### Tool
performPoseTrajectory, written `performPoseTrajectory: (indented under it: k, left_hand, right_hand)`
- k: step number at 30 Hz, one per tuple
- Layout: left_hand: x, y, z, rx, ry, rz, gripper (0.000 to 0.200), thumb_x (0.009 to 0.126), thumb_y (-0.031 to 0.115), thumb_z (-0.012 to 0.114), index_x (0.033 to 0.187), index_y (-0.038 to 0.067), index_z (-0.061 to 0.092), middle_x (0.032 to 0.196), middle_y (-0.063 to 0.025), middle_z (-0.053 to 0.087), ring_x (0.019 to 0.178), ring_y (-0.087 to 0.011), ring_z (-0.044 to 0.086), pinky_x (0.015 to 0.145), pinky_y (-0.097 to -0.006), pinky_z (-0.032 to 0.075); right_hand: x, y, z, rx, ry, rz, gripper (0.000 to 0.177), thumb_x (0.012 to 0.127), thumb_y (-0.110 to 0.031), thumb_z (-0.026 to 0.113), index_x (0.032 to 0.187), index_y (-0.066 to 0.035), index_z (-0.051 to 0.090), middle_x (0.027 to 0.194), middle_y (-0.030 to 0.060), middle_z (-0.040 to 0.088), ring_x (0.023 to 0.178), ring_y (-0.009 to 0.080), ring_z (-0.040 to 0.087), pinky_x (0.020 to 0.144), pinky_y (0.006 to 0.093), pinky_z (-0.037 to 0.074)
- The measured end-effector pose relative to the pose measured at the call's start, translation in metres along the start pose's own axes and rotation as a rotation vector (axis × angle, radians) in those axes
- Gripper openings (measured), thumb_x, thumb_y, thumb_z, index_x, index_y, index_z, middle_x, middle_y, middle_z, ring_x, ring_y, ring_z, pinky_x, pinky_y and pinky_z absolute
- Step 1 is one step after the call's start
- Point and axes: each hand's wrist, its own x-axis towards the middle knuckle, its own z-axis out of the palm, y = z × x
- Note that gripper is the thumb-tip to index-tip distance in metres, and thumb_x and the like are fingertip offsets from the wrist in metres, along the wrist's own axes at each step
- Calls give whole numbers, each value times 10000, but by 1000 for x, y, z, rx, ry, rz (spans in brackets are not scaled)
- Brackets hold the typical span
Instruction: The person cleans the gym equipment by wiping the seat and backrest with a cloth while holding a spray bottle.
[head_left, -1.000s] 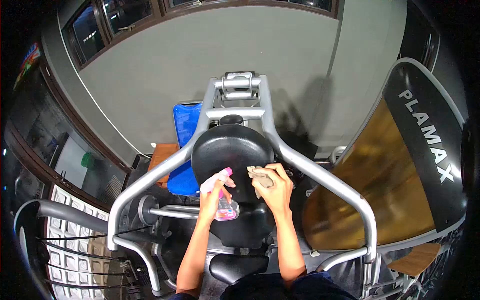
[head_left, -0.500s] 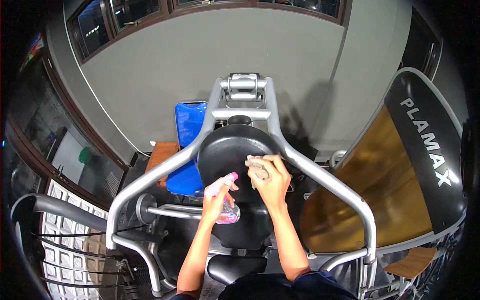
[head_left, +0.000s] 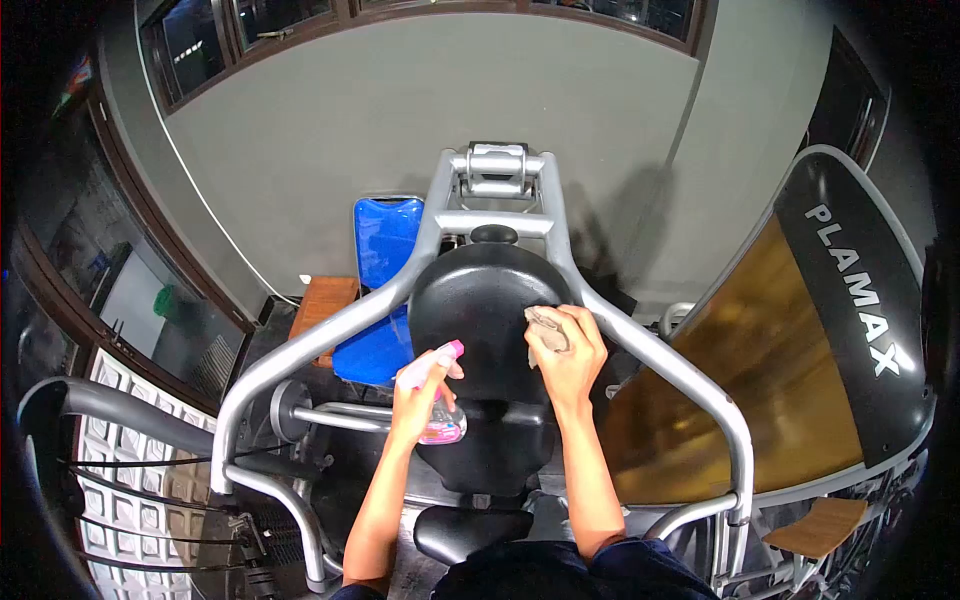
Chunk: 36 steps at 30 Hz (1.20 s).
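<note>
My left hand [head_left: 422,392] is wrapped round a spray bottle [head_left: 445,428] with a pink and white trigger head and a clear body with a pink label. Its nozzle points up and to the right, over the black backrest [head_left: 485,300] of a gym machine. A crumpled greyish-beige cloth [head_left: 546,332] is bunched in the fingers of my right hand [head_left: 575,362], at the right edge of the backrest. Below the upper pad sits a second black pad [head_left: 490,455], with the bottle partly in front of it.
The machine's silver frame [head_left: 655,345] curves round both sides of the pads. Behind it on the left stand a blue chair [head_left: 385,240] and a brown wooden stool [head_left: 322,310]. A large PLAMAX panel [head_left: 740,370] rises on the right. A grey wall [head_left: 430,110] closes the back.
My right hand with the cloth has moved right, toward the backrest's edge. My left hand and the bottle have shifted slightly left. The view has tilted a little.
</note>
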Motion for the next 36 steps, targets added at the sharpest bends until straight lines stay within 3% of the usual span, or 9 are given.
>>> performPoseTrajectory:
  k: [5,9,17,23,27,33,36]
  left_hand:
    - [2,3,-17,-1,6,-8,320,963,245,558,1122,-19,643,846,-74,629,505,-109,560,468,-241,453]
    - [2,2,-32,10,-20,17,315,966,241,560,1115,-25,638,848,-70,631,506,-106,558,460,-235,454]
    - [0,3,-70,58,-37,-25,286,963,229,569,1068,-27,643,848,-66,636,519,-93,570,452,-227,469]
    - [0,7,-75,41,-23,-11,284,962,238,571,1043,-24,647,846,-67,641,507,-96,566,449,-223,452]
    - [-3,18,-75,-4,-14,10,324,960,260,576,1121,-13,642,852,-67,639,509,-94,557,449,-229,449]
    - [-6,21,-77,-141,70,-73,352,954,285,579,1161,8,647,823,-60,629,486,-95,530,428,-234,436]
    - [-3,16,-78,-155,97,-89,357,948,297,586,1153,13,655,811,-56,626,480,-95,523,420,-234,430]
  right_hand:
    - [-23,-19,22,-25,-184,-128,324,603,-102,797,910,-174,726,908,7,641,800,200,635,708,330,529]
    - [-51,-18,24,-97,-345,-111,293,620,-124,796,896,-184,719,920,-24,644,790,188,632,683,331,533]
    - [-11,-31,26,-112,-111,-108,281,612,-89,788,877,-166,734,883,14,636,760,214,619,666,345,520]
    - [-39,-46,54,-124,-253,-202,326,620,-111,800,921,-199,710,930,-43,629,810,182,621,680,331,540]
    - [-52,-40,46,-185,-351,-212,297,630,-146,795,909,-209,713,917,-46,633,808,181,620,662,331,536]
    - [-15,-52,45,-173,-96,-166,295,620,-90,778,898,-176,725,877,16,635,762,226,612,672,350,513]
    - [-18,-63,62,-165,-93,-190,293,629,-97,778,907,-174,727,900,5,642,788,220,622,707,345,517]
